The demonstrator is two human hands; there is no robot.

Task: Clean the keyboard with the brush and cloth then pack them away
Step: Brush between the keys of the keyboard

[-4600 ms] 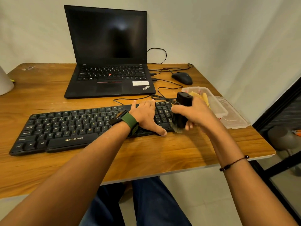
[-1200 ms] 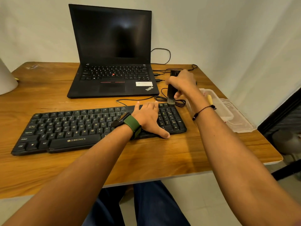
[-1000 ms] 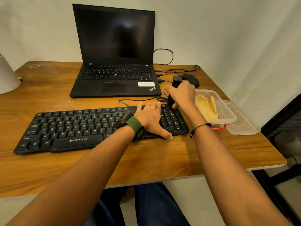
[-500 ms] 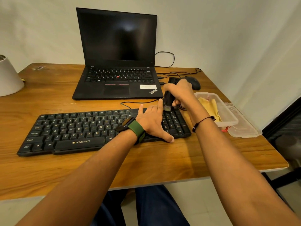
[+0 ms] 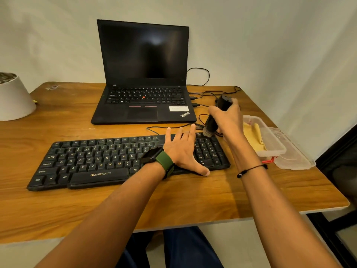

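Two hands are being used at the keyboard (image 5: 108, 159). The left hand (image 5: 182, 149) is being laid flat on its right part, fingers straight and spread, thumb reaching past the front edge onto the table (image 5: 193, 206). The brush (image 5: 216, 117) is being gripped by the right hand (image 5: 229, 118), fingers curled round the black handle — it is being held tilted, bristles down at the keyboard's far right corner; whether the bristles are touching the keys cannot be told. The cloth (image 5: 254, 136), yellow, is lying in the clear box (image 5: 274, 147) just right of the keyboard, with the lid (image 5: 295, 159) beside it. "ZEBRONICS" is being shown on the keyboard's front, and "ThinkPad" on the laptop (image 5: 144, 74) behind — the white sticker there cannot be read.
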